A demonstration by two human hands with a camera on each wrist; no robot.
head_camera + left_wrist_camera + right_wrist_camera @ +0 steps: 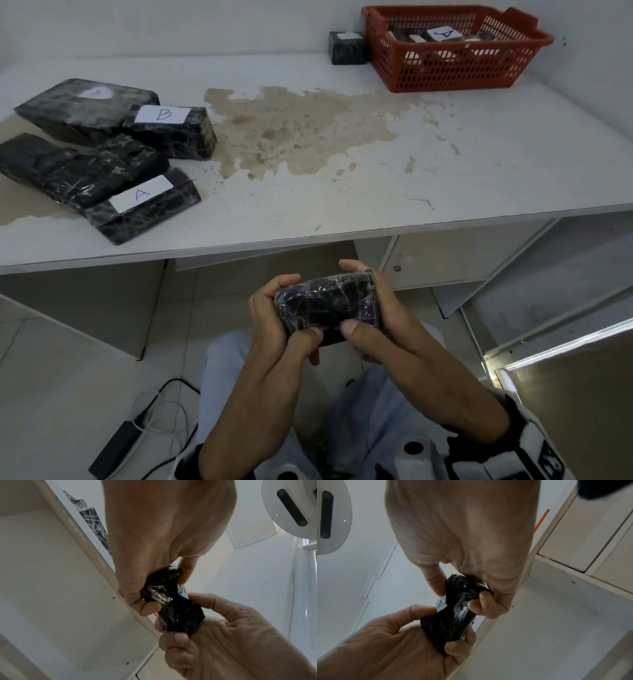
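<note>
Left hand (274, 318) and right hand (376, 315) hung low, below and clear of the front edge of the bench (479, 154). Red basket (445, 73) stood at the far right corner; labelled packets (85, 171) lay by the left edge. Small black wrapped packet (325, 305): long axis left-right, one end gripped firmly in each hand. Right hand judged nearer the basket.

A bare sorting workroom (tiled floor (51, 377)): stained white table (479, 154), lettered parcels (171, 132), red basket (445, 72).

Handwritten "B" label (162, 114), "A" label (141, 194) on black parcels (178, 137); basket label (444, 33) "A".
</note>
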